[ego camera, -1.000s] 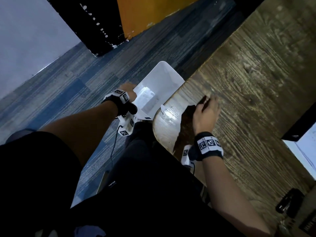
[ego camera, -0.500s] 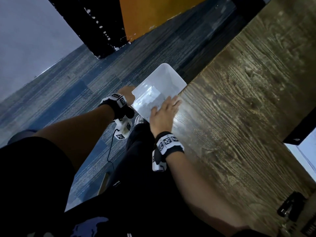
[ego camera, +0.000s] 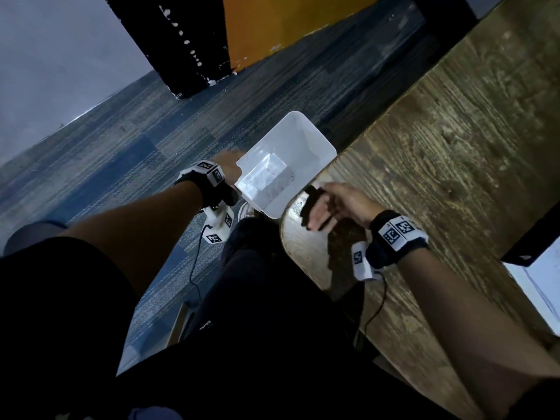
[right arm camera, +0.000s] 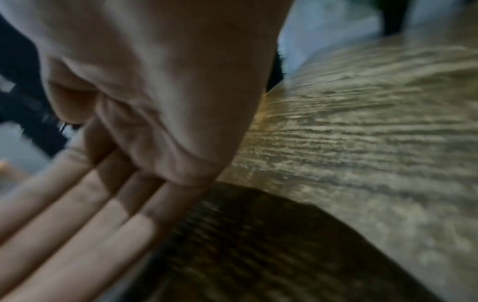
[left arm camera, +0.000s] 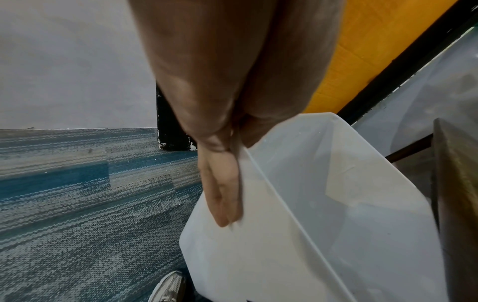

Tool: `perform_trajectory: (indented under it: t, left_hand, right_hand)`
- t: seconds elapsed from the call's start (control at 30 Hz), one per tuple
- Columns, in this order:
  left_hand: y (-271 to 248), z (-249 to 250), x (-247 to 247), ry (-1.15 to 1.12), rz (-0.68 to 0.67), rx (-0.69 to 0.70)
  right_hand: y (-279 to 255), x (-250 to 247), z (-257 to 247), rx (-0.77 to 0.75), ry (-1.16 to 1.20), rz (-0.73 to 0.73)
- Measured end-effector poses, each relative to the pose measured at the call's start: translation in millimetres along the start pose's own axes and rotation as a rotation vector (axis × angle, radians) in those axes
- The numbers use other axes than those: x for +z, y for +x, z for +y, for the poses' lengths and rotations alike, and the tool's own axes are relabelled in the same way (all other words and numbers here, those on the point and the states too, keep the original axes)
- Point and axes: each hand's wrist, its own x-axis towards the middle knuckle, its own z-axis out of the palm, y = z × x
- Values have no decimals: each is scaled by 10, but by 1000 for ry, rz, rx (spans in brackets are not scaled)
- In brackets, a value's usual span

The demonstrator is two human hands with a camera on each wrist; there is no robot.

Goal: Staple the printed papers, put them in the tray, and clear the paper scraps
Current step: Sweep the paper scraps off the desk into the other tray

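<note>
A translucent white plastic bin (ego camera: 298, 137) hangs below the rounded corner of the wooden table (ego camera: 439, 147), its mouth against the table edge. My left hand (ego camera: 230, 166) grips its near rim. In the left wrist view the fingers (left arm camera: 222, 194) lie down the outside of the bin (left arm camera: 336, 183) wall. A pale patch on the bin's bottom is too blurred to identify. My right hand (ego camera: 325, 207) is open over the table corner, with straight fingers (right arm camera: 77, 204) pointing toward the bin and nothing in them. No scrap shows on the corner.
A white sheet (ego camera: 539, 289) under a dark object (ego camera: 527, 247) lies at the table's right edge. Blue-grey carpet (ego camera: 121, 165) lies to the left, with my knee and shoe (left arm camera: 170, 286) beside the bin. An orange panel (ego camera: 272, 22) stands beyond.
My right hand swept from the table corner to the bin's rim, then drew back onto the corner. The small white scrap seen at the table edge is gone. The left hand kept holding the bin.
</note>
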Motion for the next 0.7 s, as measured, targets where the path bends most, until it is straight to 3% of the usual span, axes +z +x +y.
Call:
perform_trajectory:
  t: [0.07,0.17,0.37,0.5,0.6,0.7]
  left_hand:
    - [-40,33,8,-12,17,-5]
    - [-54,51,36,-42,10,-8]
    - [-129,98,49,-90,21,68]
    - [-161,116,56,-125,50,74]
    - [-147,103,50,-130,54,68]
    - [-104,83,18,-194,30,52]
  right_hand:
    - [115,-58,37,172,-157,-155]
    - [309,-36,-97,255,-192,-178]
    - [623,80,-561,74,-260,-17]
    - [763,101,-689,-198,-93,184]
    - [648,14,-737,-257,68,186]
    - [448,-287,-548,-174,14,66]
